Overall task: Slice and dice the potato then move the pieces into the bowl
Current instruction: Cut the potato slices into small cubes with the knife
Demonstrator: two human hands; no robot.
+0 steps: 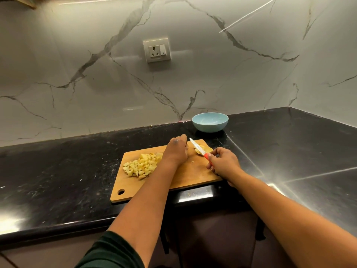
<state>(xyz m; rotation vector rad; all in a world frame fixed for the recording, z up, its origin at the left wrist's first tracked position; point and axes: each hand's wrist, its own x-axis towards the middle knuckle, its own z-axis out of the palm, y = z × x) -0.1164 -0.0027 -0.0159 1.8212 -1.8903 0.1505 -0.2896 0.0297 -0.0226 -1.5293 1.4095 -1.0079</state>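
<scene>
Dicing nears its end: the right hand (222,163) grips the knife (199,149) over the last potato slices (202,148) at the board's (191,171) far right corner, the left hand (176,149) rests beside them with fingers hidden, a diced heap (142,164) lies left, and the bowl (210,122) waits beyond.

- You have one cutting board (189,175), one knife (200,150), one bowl (210,122).
- One heap of diced potato (141,166); pieces too many to count.
- Potato slices (203,149) under the blade: number unclear.
- One wall socket (156,50).
</scene>
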